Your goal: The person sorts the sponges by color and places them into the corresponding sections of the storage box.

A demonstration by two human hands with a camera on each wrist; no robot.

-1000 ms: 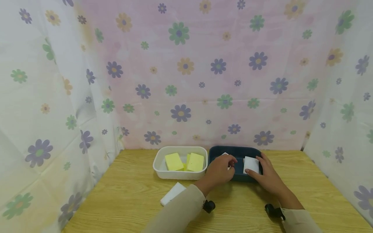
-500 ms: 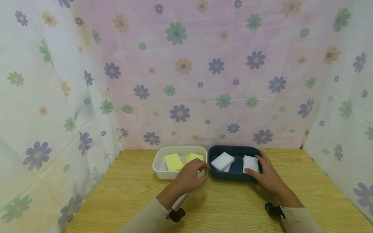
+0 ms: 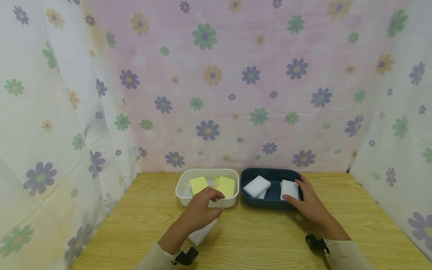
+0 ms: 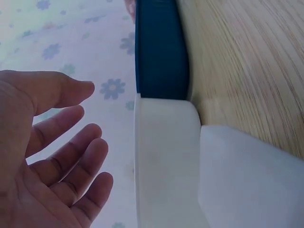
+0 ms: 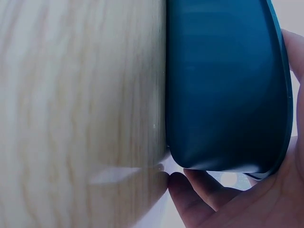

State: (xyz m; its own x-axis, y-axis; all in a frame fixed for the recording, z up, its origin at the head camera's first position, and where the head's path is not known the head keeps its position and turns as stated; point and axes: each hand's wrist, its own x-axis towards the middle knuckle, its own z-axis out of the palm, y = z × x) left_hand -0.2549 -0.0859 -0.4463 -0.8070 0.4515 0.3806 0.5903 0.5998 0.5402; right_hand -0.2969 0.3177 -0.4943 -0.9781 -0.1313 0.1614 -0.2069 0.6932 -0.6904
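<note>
My left hand [image 3: 199, 212] is in the air in front of the white bin [image 3: 231, 203], fingers loosely bent, with nothing in it. Below it a white sponge [image 3: 202, 234] lies on the table, partly hidden by the hand. My right hand [image 3: 313, 206] grips the right end of the dark blue bin [image 3: 266, 203], thumb over the front rim and fingers around the end wall [image 5: 228, 118]. Inside that bin, white sponges [image 3: 257, 185] overlap at the left, and another white sponge [image 3: 289, 189] lies near the right thumb. Yellow sponges [image 3: 225, 186] sit in the white bin.
The two bins stand side by side on a wood-grain table [image 3: 141, 225], near its back edge. Behind and at both sides hangs a flowered curtain [image 3: 216, 97]. A small black camera [image 3: 186, 257] is strapped to the left wrist, another [image 3: 316, 243] to the right.
My left hand has drawn back from over the dark blue bin, moving left past the white bin toward the loose white sponge. The right hand has stayed at the dark blue bin's end.
</note>
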